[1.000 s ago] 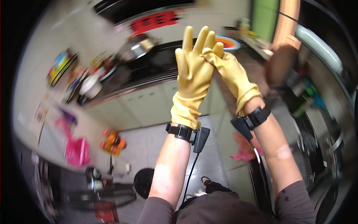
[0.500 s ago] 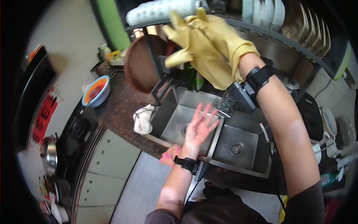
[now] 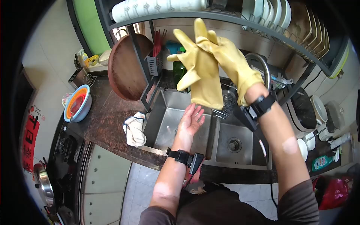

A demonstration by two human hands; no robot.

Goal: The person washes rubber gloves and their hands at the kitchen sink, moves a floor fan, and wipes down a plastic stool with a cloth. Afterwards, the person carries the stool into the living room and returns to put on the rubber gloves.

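My right hand (image 3: 232, 62), in a yellow rubber glove, is closed on an empty yellow glove (image 3: 204, 75). That glove hangs with its fingers up and its cuff down, over the metal sink (image 3: 168, 129). My left hand (image 3: 191, 120) is bare, palm up, fingers apart, just below the cuff and over the left basin. Whether its fingertips touch the cuff I cannot tell. A dark wristband sits on each wrist.
A white cloth (image 3: 134, 130) lies on the counter (image 3: 101, 123) left of the sink. Behind are a round wooden board (image 3: 129, 67), a curved faucet (image 3: 264, 65) and a dish rack (image 3: 225, 15). Nested bowls (image 3: 80, 104) stand at the left.
The view has turned from the stove to the sink. My left hand, gloved a second ago, is now bare and out of its glove, which my right hand holds.
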